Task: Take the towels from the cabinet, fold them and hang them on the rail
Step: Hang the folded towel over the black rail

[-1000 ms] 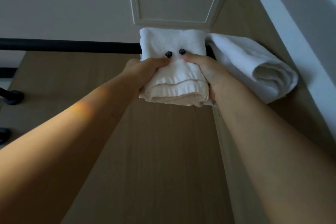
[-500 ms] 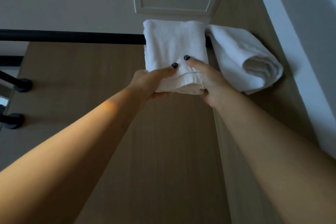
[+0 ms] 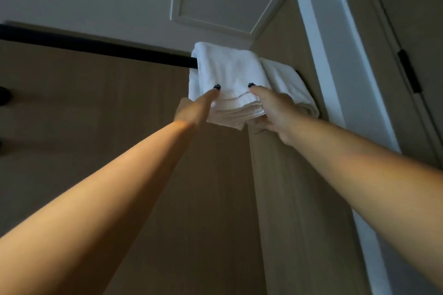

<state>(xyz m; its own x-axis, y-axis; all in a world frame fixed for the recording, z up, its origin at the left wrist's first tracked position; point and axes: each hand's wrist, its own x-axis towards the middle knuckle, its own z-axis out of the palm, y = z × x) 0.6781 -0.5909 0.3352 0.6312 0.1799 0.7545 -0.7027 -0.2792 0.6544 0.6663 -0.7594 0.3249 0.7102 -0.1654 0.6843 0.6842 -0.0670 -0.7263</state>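
The towel hangs folded over the black rail in the upper middle of the frame, its stacked lower edges drooping toward me at about the centre. Its fold line runs along the rail, left to right and sloping slightly down to the right; the hanging length runs from the rail down toward my hands. I judge that this is what the next move turns on: any tug or smoothing has to go along that hanging length, square to the rail, or the towel will skew.

My left hand pinches the lower left corner, thumb pressed flat on the front face and the other fingers hidden behind the layers. My right hand holds the lower right corner the same way, thumb on top and fingers curled beneath the stacked edges. Both sit level with each other at the bottom hem, with the towel's body lying up and away from the thumbs.

Just right of it, touching or nearly so, a second towel is already draped at the rail's end by the wooden wall panel. A white door frame runs down the right side.
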